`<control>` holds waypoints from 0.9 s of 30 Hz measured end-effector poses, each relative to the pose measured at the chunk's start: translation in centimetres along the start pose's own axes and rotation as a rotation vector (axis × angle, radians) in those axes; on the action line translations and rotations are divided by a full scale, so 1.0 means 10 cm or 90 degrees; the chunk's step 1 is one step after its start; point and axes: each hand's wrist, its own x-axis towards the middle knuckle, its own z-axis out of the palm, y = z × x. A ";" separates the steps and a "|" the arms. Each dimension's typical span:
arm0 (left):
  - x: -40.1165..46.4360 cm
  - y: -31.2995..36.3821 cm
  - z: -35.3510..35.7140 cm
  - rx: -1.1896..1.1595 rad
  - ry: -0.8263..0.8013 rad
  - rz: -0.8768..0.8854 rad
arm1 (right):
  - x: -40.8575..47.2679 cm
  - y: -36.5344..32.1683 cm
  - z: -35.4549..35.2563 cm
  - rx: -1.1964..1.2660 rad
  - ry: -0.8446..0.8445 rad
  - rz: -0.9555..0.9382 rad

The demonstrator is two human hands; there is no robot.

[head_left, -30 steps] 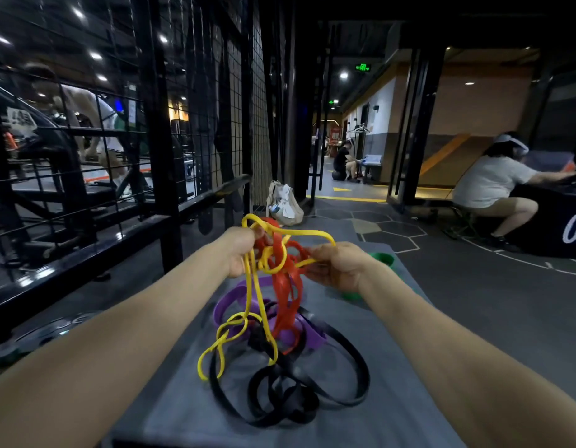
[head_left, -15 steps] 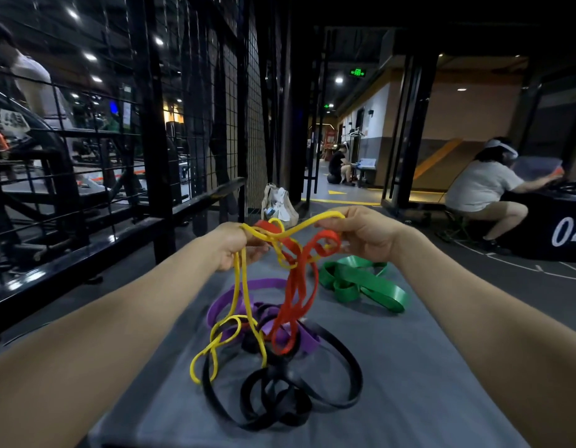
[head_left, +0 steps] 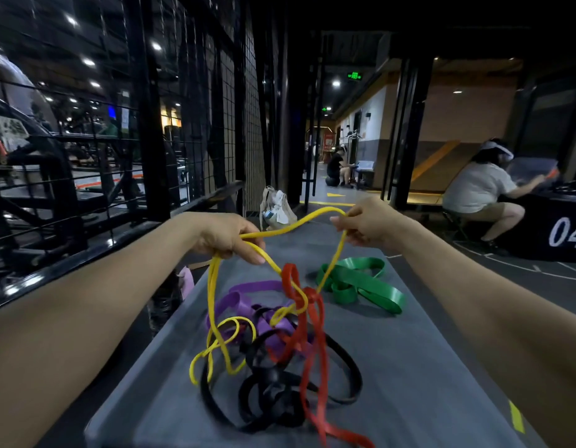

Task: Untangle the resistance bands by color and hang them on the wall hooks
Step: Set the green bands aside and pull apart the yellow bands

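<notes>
Left hand [head_left: 228, 236] and right hand [head_left: 365, 221] each pinch the yellow band [head_left: 212, 295]; I'd slacken it, then thread it clear of the red band [head_left: 312, 337] knot rather than pull.

yellow band [head_left: 215, 286] lifted | red [head_left: 312, 350], purple [head_left: 247, 305], black [head_left: 273, 389] tangled | green [head_left: 361, 282] apart

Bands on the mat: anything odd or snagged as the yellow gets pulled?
Yes. The yellow band, held up by the left hand and right hand, is knotted through the red band in mid-air. The red trails into the black and purple pile. The green band lies apart.
</notes>
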 end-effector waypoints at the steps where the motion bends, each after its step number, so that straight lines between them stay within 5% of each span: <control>1: -0.01 0.00 0.01 -0.015 -0.014 0.008 | 0.00 -0.01 0.02 0.044 0.011 0.003; 6: 0.05 -0.03 0.06 -0.188 0.030 0.067 | 0.01 0.03 0.29 0.190 0.002 0.006; 17: 0.18 0.01 0.11 -0.439 0.158 0.154 | -0.09 0.14 0.81 0.196 -0.258 0.004; 27: 0.19 -0.07 0.06 -0.404 0.311 0.108 | -0.03 0.12 0.62 0.165 -0.101 -0.066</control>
